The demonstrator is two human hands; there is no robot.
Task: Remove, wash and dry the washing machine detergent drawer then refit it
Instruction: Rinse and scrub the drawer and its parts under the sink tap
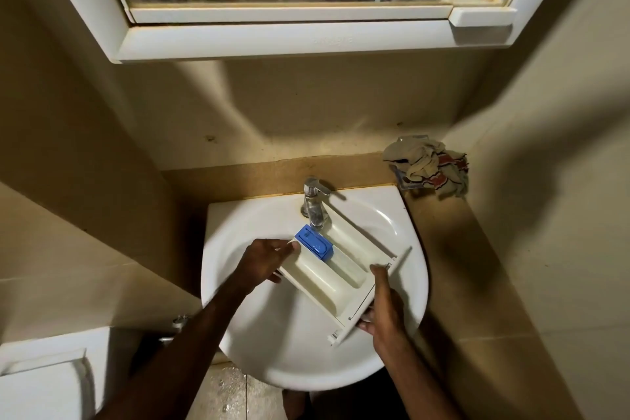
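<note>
One step down: both hands, left hand [264, 259] and right hand [383, 312], grip the white plastic detergent drawer [335, 268] over the white ceramic basin [414, 280], under the dry chrome tap [315, 203]; washing, drying, refitting remain.

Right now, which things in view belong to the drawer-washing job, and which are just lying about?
In the job:
detergent drawer, gripped by left hand and right hand
blue insert
tap
sink
crumpled cloth, probably for drying

Lying about:
mirror cabinet
toilet cistern
</note>
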